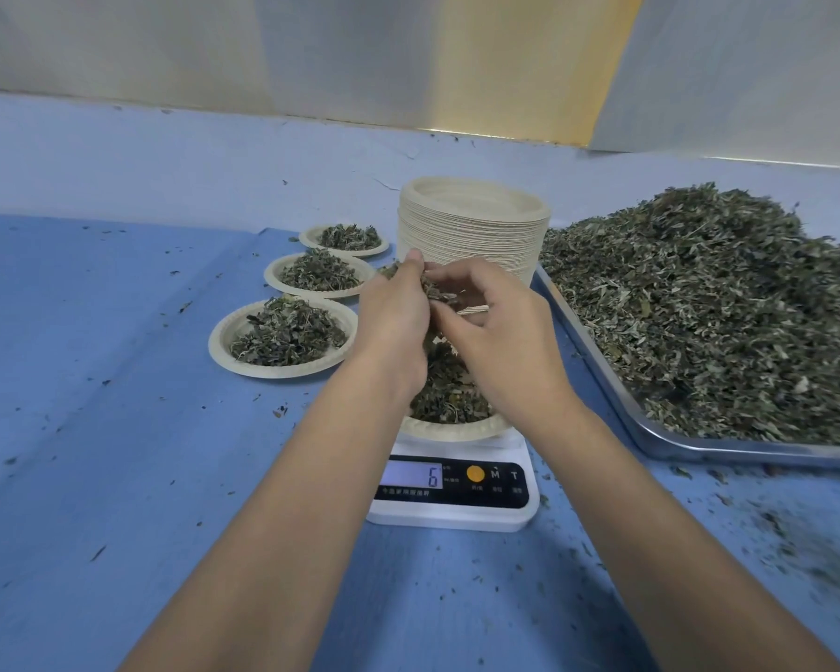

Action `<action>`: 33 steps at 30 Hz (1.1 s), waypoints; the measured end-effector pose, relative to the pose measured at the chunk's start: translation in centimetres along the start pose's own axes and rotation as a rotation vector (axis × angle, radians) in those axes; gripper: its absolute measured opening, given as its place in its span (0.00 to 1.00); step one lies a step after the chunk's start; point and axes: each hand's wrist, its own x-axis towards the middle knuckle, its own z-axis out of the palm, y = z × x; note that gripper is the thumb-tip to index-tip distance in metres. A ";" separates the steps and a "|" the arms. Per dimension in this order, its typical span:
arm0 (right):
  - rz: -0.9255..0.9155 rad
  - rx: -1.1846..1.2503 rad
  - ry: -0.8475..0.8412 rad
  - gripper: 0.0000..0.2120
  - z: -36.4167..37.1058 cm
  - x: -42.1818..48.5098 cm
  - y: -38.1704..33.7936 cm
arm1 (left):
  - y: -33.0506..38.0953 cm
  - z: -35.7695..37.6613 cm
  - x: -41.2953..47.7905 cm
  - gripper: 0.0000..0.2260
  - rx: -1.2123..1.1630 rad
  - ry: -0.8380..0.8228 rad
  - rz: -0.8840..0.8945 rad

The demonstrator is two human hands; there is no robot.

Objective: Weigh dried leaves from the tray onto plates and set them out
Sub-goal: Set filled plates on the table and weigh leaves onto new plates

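I read the tabletop (93, 477) with the tray (597, 361) at right, heaped with leaves (699, 308). The stack (471, 235) stands behind the scale (456, 514), which reads 6. Three filled plates (219, 332) lie to the left. A plate (452, 431) sits on the scale. Above it my left hand (393, 312) and right hand (500, 332) pinch a clump (437, 291).

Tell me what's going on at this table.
A person is portioning dried leaves. The left hand and right hand hold a clump of dried leaves above a partly filled plate on the scale, whose display reads 6. Three filled plates sit in a row to the left, a stack of empty plates stands behind the scale, and the tray on the right is heaped with leaves.
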 end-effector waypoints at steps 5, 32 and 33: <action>0.018 -0.029 0.012 0.07 -0.1 0.0 -0.1 | -0.1 -0.1 0.3 0.10 0.021 0.021 0.010; 0.018 -0.031 0.035 0.04 -0.1 0.2 0.3 | -0.1 -1.0 1.3 0.17 -0.095 0.126 -0.048; 0.018 -0.034 0.042 0.04 -0.1 0.2 0.3 | -0.1 -1.1 1.4 0.16 -0.111 0.135 -0.042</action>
